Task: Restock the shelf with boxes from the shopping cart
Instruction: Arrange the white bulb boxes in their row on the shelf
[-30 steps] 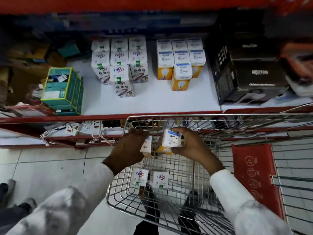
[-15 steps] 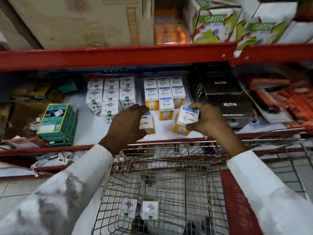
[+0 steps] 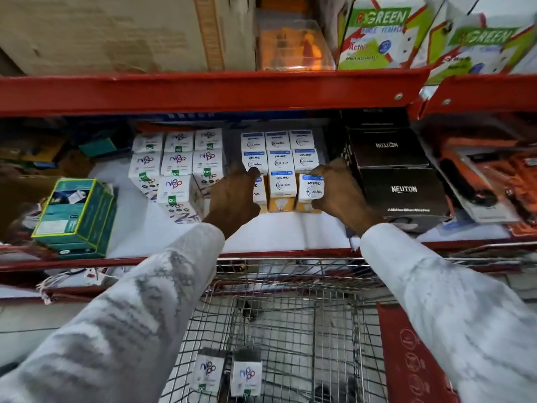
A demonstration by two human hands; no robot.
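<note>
On the white shelf (image 3: 290,237), a block of white-and-orange bulb boxes (image 3: 280,161) stands in rows. My left hand (image 3: 234,200) grips one such box (image 3: 259,196) at the front left of the block, mostly hidden behind my fingers. My right hand (image 3: 338,190) grips another bulb box (image 3: 311,193) at the front right, set down beside the middle front box (image 3: 282,193). Below, the wire shopping cart (image 3: 290,330) holds two white boxes with coloured lettering (image 3: 207,372) (image 3: 247,375).
A group of white boxes with coloured lettering (image 3: 177,167) stands left of the bulb boxes. Black boxes (image 3: 401,187) crowd the right; a teal box (image 3: 75,216) sits at the left. The red shelf beam (image 3: 203,91) hangs low overhead.
Both hands rose out of the cart carrying a bulb box each, reached forward over the shelf edge, and now hold the boxes against the front row of bulb boxes.
</note>
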